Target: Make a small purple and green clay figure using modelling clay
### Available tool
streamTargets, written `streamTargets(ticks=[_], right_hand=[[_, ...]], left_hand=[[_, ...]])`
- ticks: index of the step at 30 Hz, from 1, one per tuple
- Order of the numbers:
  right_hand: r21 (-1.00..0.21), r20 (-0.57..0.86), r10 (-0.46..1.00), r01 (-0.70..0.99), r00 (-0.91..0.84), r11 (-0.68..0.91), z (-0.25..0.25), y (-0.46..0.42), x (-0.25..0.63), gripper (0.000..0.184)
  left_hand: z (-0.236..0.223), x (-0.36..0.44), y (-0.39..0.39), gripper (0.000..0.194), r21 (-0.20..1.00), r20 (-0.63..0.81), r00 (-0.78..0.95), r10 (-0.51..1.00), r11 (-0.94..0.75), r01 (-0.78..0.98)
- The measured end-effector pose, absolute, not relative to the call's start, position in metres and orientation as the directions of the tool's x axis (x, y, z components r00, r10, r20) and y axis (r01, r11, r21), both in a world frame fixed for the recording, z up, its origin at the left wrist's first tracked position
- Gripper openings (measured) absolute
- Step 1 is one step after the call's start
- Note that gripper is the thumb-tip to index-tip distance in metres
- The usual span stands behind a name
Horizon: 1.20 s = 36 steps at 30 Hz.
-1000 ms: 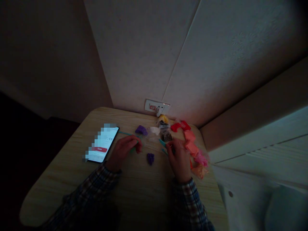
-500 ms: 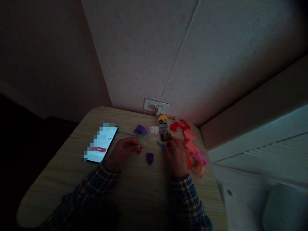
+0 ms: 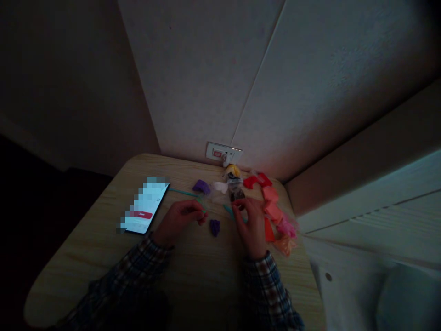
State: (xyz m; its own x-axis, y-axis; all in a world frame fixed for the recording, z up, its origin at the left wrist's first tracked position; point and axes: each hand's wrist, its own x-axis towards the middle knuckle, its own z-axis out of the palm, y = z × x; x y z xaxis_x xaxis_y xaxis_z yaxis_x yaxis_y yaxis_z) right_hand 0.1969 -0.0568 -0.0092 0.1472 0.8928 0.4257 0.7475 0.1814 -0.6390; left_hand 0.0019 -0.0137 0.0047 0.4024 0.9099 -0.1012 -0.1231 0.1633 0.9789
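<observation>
My left hand (image 3: 181,218) is closed in a pinch on a small bit of green clay (image 3: 203,211) that shows at the fingertips. My right hand (image 3: 251,225) hovers to the right, thumb and index finger pressed together; anything between them is too small to make out. Just beneath its fingers lies a teal stick-like tool (image 3: 228,210), partly hidden by the hand. A lumpy purple piece of clay (image 3: 215,227) rests on the table between both hands. Behind the fingers is a clear bag with white clay (image 3: 219,187), beside a bag of dark clay (image 3: 237,195).
A lit phone (image 3: 146,209) lies on the wooden table (image 3: 193,280) at left, near a thin teal stick (image 3: 182,191). Purple clay (image 3: 201,186), yellow clay (image 3: 233,171), red clay (image 3: 263,179) and coral packets (image 3: 273,211) curve round the back and right. A wall socket (image 3: 223,151) stands behind.
My right hand's fingertips have lifted slightly away from the teal tool, which shows more plainly. My left hand has shifted a little to the right with the green clay.
</observation>
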Motion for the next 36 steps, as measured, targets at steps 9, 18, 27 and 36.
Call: streamTargets(ticks=[9,18,27,36], right_hand=[[-0.72,0.364,0.931,0.626,-0.025,0.298,-0.001,-0.067,0.177,0.033],[-0.768,0.381,0.921,0.527,-0.082,0.364,0.002,-0.067,0.168,0.018],[-0.603,0.504,0.861,0.687,-0.065,0.405,-0.002,-0.068,0.17,0.011],[-0.403,0.612,0.785,0.815,-0.097,0.415,-0.004,-0.071,0.167,0.013]], left_hand=[[0.001,0.007,-0.016,0.015,0.997,-0.08,0.458,0.885,0.068,0.043],[0.0,0.009,-0.02,0.03,0.999,-0.037,0.465,0.884,0.025,0.031],[-0.008,0.009,-0.02,0.008,0.988,-0.02,0.494,0.869,-0.059,0.144],[-0.008,0.012,-0.02,0.012,0.982,-0.158,0.561,0.812,0.187,0.006]])
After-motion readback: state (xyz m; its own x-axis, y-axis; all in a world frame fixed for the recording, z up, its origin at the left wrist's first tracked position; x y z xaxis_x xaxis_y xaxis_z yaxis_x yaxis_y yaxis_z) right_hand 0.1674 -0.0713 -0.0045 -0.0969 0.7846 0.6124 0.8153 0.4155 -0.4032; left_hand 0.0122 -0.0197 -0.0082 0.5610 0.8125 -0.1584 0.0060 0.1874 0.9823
